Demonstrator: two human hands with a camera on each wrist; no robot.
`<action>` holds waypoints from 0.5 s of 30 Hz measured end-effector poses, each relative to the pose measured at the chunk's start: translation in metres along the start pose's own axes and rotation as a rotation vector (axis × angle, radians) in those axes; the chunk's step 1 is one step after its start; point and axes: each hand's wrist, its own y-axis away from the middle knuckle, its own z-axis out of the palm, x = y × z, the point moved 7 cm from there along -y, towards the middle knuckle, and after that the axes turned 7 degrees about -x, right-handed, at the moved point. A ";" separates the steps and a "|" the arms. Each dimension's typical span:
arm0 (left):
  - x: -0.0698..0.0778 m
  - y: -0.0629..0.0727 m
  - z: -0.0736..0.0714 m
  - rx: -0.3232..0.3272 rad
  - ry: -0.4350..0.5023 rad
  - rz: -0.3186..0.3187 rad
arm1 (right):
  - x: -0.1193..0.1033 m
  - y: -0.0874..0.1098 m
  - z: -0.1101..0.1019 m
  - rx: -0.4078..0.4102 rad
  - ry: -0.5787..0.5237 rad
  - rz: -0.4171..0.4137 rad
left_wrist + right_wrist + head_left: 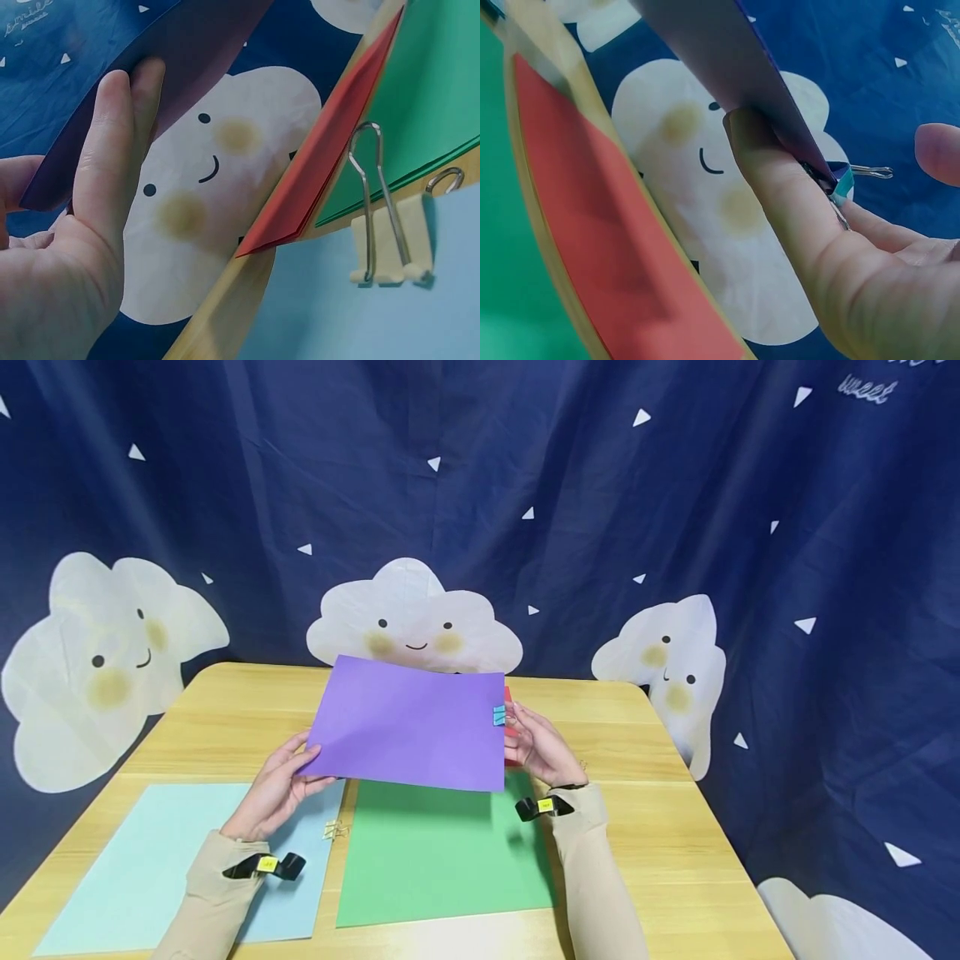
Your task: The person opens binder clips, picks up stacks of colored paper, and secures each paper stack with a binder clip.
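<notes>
A purple sheet of paper (412,727) is held up above the table, tilted. My left hand (273,785) pinches its lower left corner, thumb on the front and fingers behind. A teal binder clip (499,716) sits on the sheet's right edge. Beside that clip is my right hand (546,747); in the right wrist view a nearly straight finger touches the back of the paper, while the thumb stands apart from it. Below lies green paper (442,852). Red paper (615,225) rests on the table behind, mostly hidden by the purple sheet in the head view.
Light blue paper (150,860) lies at the left of the wooden table (645,860), with a pale gold binder clip (332,830) on its right edge. A dark blue curtain (570,460) with printed clouds hangs behind the table.
</notes>
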 end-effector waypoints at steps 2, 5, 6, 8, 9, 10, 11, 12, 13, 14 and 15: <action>0.001 0.001 -0.001 0.007 0.004 -0.003 | 0.000 0.000 0.002 -0.012 0.001 0.006; 0.002 0.001 -0.003 0.017 -0.001 -0.005 | 0.001 0.000 0.006 -0.037 0.004 0.012; 0.003 0.001 -0.004 0.020 -0.002 -0.007 | 0.000 0.000 0.008 -0.046 0.007 0.012; 0.004 0.000 -0.005 0.028 -0.010 -0.013 | 0.000 -0.001 0.010 -0.057 0.010 0.013; 0.004 0.000 -0.006 0.033 -0.013 -0.016 | 0.000 -0.001 0.011 -0.059 0.011 0.012; 0.004 0.000 -0.007 0.040 -0.016 -0.020 | 0.000 -0.001 0.012 -0.060 0.014 0.012; 0.005 0.000 -0.007 0.044 -0.019 -0.025 | 0.000 -0.001 0.012 -0.059 0.017 0.012; 0.005 0.000 -0.007 0.047 -0.019 -0.031 | 0.000 -0.001 0.012 -0.055 0.017 0.014; 0.005 0.000 -0.007 0.052 -0.020 -0.035 | 0.000 -0.001 0.013 -0.051 0.016 0.018; 0.005 0.001 -0.008 0.053 -0.015 -0.038 | 0.001 -0.001 0.013 -0.046 0.016 0.024; 0.006 0.001 -0.008 0.054 -0.009 -0.039 | 0.001 -0.002 0.013 -0.042 0.018 0.030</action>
